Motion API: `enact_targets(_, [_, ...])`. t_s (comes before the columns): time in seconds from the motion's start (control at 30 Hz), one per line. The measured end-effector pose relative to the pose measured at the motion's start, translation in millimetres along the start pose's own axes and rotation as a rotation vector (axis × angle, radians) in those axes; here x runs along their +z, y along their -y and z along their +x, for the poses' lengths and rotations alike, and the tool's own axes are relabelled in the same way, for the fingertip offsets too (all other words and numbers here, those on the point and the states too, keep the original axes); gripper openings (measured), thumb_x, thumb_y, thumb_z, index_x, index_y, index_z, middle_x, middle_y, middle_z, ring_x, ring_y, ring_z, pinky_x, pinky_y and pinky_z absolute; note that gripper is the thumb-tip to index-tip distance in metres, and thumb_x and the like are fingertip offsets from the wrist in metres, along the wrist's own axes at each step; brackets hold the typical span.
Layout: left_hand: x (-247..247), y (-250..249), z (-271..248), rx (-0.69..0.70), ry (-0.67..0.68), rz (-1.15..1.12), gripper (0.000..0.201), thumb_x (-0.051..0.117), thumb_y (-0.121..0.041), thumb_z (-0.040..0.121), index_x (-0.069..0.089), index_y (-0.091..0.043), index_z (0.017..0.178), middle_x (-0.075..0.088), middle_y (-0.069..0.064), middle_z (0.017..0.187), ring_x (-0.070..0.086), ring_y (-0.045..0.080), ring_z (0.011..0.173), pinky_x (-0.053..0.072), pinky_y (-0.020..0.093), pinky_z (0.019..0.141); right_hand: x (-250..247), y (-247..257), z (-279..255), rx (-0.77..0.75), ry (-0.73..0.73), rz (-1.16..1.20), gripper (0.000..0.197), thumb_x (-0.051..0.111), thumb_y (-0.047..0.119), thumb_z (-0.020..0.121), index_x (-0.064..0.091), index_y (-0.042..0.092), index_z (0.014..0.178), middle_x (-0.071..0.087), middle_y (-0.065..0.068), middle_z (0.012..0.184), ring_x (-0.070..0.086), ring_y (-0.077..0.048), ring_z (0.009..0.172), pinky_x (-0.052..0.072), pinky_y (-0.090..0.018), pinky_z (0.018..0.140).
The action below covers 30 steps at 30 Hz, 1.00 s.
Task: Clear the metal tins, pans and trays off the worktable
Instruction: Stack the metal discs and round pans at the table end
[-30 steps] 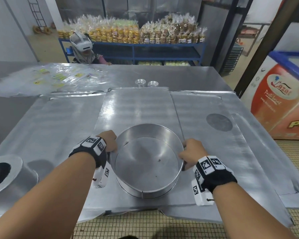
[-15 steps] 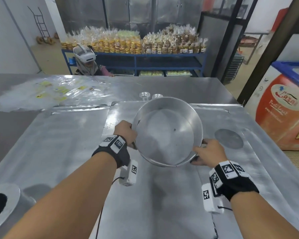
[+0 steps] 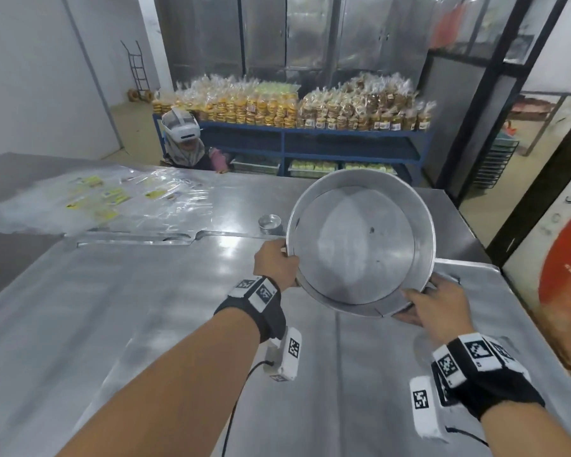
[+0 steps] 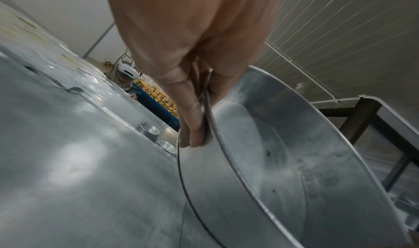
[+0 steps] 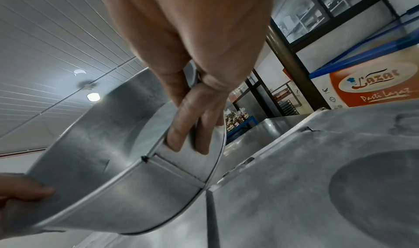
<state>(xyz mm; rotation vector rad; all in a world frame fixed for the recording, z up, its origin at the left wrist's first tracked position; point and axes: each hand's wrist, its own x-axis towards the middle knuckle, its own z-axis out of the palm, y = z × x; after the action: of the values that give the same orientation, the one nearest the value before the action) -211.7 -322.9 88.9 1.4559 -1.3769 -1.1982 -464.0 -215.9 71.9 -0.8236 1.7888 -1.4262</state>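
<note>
A large round metal pan (image 3: 360,242) hangs in the air above the worktable (image 3: 112,308), tilted so its inside faces me. My left hand (image 3: 277,263) grips its left rim, thumb inside and fingers outside (image 4: 195,126). My right hand (image 3: 434,301) grips the lower right wall, fingers curled over the outside (image 5: 188,131). The same pan (image 5: 108,176) fills the right wrist view, and its rim (image 4: 226,162) runs through the left wrist view. A stack of small metal tins (image 3: 270,224) stands on the table just left of the pan, with a second small tin (image 4: 167,147) beside the stack.
Flat metal trays (image 3: 129,239) lie across the worktable. Clear plastic wrappers (image 3: 106,202) with yellow labels cover the far left. A person wearing a headset (image 3: 183,140) sits behind the table by a blue shelf (image 3: 310,140) of bagged goods. An orange printed box (image 3: 561,275) stands at the right.
Both hands have lifted the pan off the table near its front edge and carried it up, away from me and to the right, tilting it toward me.
</note>
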Motion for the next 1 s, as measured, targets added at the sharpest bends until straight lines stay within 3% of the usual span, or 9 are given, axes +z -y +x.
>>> enact_targets(0.07, [29,-9,18,-0.019,-0.008,-0.025,0.028,0.054,-0.012,0.067,0.073,-0.028,0.081,0.076,0.009,0.085,0.074,0.032,0.081,0.064,0.047,0.068,-10,6,35,0.002,-0.001,0.046,0.033,0.061,-0.012,0.083,0.068,0.019,0.092,0.074,-0.015,0.088,0.072,-0.041,0.069,0.059,-0.054,0.068])
enact_targets(0.17, [74,-8,49,-0.089,-0.049,-0.093,0.018,0.061,-0.011,0.072,0.076,-0.016,0.08,0.077,0.013,0.086,0.076,0.03,0.077,0.064,0.046,0.064,-20,4,89,-0.006,-0.006,0.078,0.034,0.056,-0.015,0.081,0.068,0.016,0.088,0.073,-0.018,0.087,0.071,-0.042,0.069,0.059,-0.053,0.062])
enact_targets(0.33, [149,18,92,-0.141,-0.099,-0.189,0.018,0.063,-0.019,0.062,0.073,-0.009,0.074,0.076,0.012,0.071,0.076,0.032,0.072,0.064,0.047,0.074,-21,-12,171,0.065,-0.032,0.137,0.03,0.056,-0.014,0.076,0.069,0.012,0.086,0.072,-0.02,0.095,0.071,-0.046,0.073,0.058,-0.06,0.064])
enact_targets(0.47, [190,16,127,-0.143,-0.071,-0.254,0.005,0.068,-0.011,0.079,0.063,-0.011,0.078,0.074,0.021,0.092,0.076,0.034,0.088,0.064,0.047,0.077,-11,-26,227,0.083,-0.072,0.173,0.027,0.062,-0.007,0.069,0.069,0.018,0.075,0.074,-0.009,0.096,0.072,-0.042,0.071,0.059,-0.058,0.063])
enact_targets(0.6, [208,14,176,-0.091,-0.078,-0.185,0.012,0.066,-0.018,0.06,0.065,-0.012,0.07,0.076,0.02,0.088,0.076,0.034,0.085,0.061,0.049,0.083,-2,-32,282,0.048,-0.071,0.134,0.016,0.063,0.002,0.069,0.066,0.017,0.072,0.074,-0.005,0.087,0.073,-0.037,0.071,0.061,-0.052,0.065])
enact_targets(0.7, [216,10,203,-0.091,-0.062,-0.197,0.014,0.068,-0.003,0.077,0.065,0.0,0.09,0.074,0.008,0.072,0.075,0.022,0.072,0.063,0.042,0.078,6,-39,319,-0.018,-0.1,0.038,0.013,0.065,0.01,0.062,0.066,0.019,0.071,0.075,-0.003,0.079,0.073,-0.029,0.074,0.062,-0.047,0.072])
enact_targets(0.77, [219,10,221,-0.075,-0.073,-0.19,0.007,0.063,0.003,0.089,0.059,-0.003,0.089,0.071,0.003,0.064,0.072,0.018,0.064,0.064,0.04,0.076,12,-43,333,-0.018,-0.091,0.016,0.012,0.065,0.004,0.063,0.065,0.015,0.069,0.073,-0.005,0.075,0.073,-0.031,0.069,0.062,-0.049,0.067])
enact_targets(0.9, [219,23,248,-0.092,-0.115,-0.095,0.017,0.063,0.001,0.089,0.056,-0.011,0.079,0.066,0.015,0.091,0.071,0.029,0.084,0.064,0.043,0.079,28,-51,346,0.081,0.018,0.091,0.016,0.062,-0.005,0.069,0.067,0.008,0.078,0.073,-0.011,0.076,0.073,-0.037,0.063,0.061,-0.049,0.064])
enact_targets(1.0, [212,37,265,-0.106,-0.139,-0.075,0.02,0.064,0.001,0.088,0.055,-0.013,0.076,0.065,0.014,0.092,0.072,0.031,0.088,0.064,0.043,0.079,41,-56,351,0.071,0.056,-0.015,0.023,0.069,0.01,0.069,0.07,0.005,0.091,0.073,-0.013,0.09,0.072,-0.034,0.083,0.06,-0.051,0.079])
